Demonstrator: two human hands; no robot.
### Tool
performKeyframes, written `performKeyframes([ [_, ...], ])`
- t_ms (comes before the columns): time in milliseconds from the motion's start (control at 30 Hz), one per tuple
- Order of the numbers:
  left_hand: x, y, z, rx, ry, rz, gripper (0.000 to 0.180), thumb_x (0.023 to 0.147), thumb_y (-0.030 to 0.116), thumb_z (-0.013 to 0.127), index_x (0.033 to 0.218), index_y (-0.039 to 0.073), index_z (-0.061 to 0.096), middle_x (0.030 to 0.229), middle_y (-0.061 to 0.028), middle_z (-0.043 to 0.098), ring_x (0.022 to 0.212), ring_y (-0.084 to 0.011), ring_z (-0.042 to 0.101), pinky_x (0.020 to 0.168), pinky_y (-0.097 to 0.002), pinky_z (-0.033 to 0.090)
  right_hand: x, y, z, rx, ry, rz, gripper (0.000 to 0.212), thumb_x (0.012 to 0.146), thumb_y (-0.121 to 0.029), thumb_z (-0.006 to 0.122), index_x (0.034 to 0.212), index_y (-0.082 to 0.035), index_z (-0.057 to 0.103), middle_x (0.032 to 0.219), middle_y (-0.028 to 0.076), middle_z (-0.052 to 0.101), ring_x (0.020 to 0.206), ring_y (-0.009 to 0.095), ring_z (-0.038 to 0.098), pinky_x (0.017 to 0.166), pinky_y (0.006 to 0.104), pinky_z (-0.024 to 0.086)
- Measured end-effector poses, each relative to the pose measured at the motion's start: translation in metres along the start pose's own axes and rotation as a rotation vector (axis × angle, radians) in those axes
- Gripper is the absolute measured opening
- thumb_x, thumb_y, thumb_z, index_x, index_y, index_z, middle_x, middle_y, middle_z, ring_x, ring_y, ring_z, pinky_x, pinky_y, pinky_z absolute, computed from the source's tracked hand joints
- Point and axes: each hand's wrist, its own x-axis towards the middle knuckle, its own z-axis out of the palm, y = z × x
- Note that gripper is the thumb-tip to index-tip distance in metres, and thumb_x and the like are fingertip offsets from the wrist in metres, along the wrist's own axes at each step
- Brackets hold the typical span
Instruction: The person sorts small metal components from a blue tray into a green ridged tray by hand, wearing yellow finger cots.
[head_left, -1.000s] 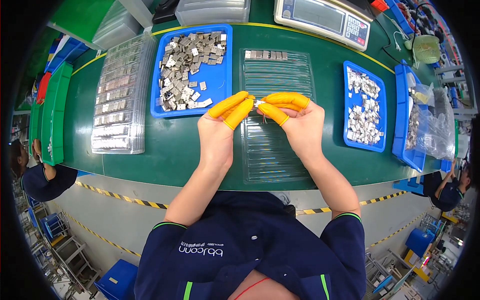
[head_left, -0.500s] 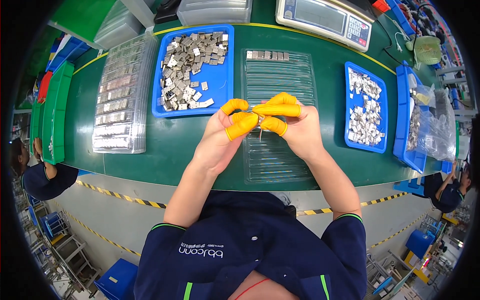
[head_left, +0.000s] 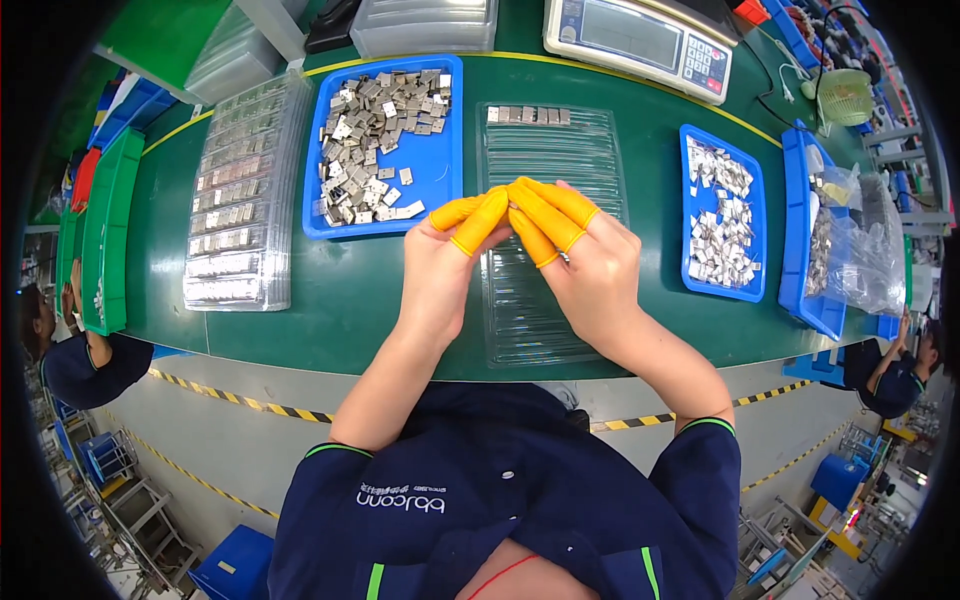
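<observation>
While the head view is looking down on the green bench [head_left: 345, 300], the left hand [head_left: 435, 275] and the right hand [head_left: 600, 275] are meeting fingertip to fingertip over the clear ribbed tray [head_left: 545, 345], the yellow finger cots [head_left: 485, 220] all crowding in at one point. Thumbs and fingers are pinching together, apparently around a small part [head_left: 513, 205] of which barely a sliver is showing; which hand is bearing the firmer grip, I'm not able to tell. For good work here, I'd be wanting light, even pressure, the part square between the tips and both wrists steady, since the cots are probably dulling the feel. Working above the tray is looking sensible too: a slipped piece would likely be landing on its ribs. At the far end, a short row of metal pieces [head_left: 530, 116] is lying in it. Now the edges: the left blue tray [head_left: 430, 165], heaped with metal shells, is sitting right by the left fingers, its near corner the one to be minding. Rightward, a modest strip of green is separating the right hand from the right blue tray [head_left: 688, 240]; leftward, a wider stretch is running to the stack of clear trays [head_left: 240, 200]. The bench's near edge is passing beneath the forearms.
</observation>
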Motion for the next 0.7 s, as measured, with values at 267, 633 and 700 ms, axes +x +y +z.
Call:
performKeyframes([
  [267, -0.001, 0.008, -0.006, 0.586, -0.028, 0.308, 0.02, 0.088, 0.016, 0.056, 0.092, -0.003, 0.06, 0.081, -0.0051, 0.06, 0.075, -0.0106, 0.054, 0.071, -0.0224, 0.042, 0.008, -0.001, 0.004, 0.091, -0.031, -0.131, 0.028, 0.067, -0.003, 0.066, 0.095, 0.0, 0.062, 0.089, 0.011, 0.064, 0.084, 0.028, 0.063, 0.074, 0.0348, 0.053],
  [633, -0.007, 0.024, -0.016, 0.706, -0.3, 0.174, 0.014, 0.091, 0.008, 0.048, 0.099, -0.002, 0.053, 0.091, -0.008, 0.051, 0.085, -0.0144, 0.05, 0.078, -0.0261, 0.041, 0.026, 0.001, -0.016, 0.352, -0.308, 0.116, 0.044, 0.071, 0.005, 0.063, 0.112, -0.009, 0.056, 0.089, 0.013, 0.061, 0.101, 0.032, 0.056, 0.091, 0.04, 0.044],
  [700, -0.004, 0.02, -0.019, 0.699, -0.242, 0.244, 0.015, 0.091, 0.009, 0.048, 0.1, -0.002, 0.054, 0.092, -0.0072, 0.053, 0.085, -0.0126, 0.051, 0.078, -0.0254, 0.041, 0.03, 0.0, -0.015, 0.266, -0.193, 0.095, 0.043, 0.071, 0.005, 0.063, 0.111, -0.008, 0.057, 0.088, 0.012, 0.061, 0.1, 0.032, 0.056, 0.092, 0.0409, 0.043],
])
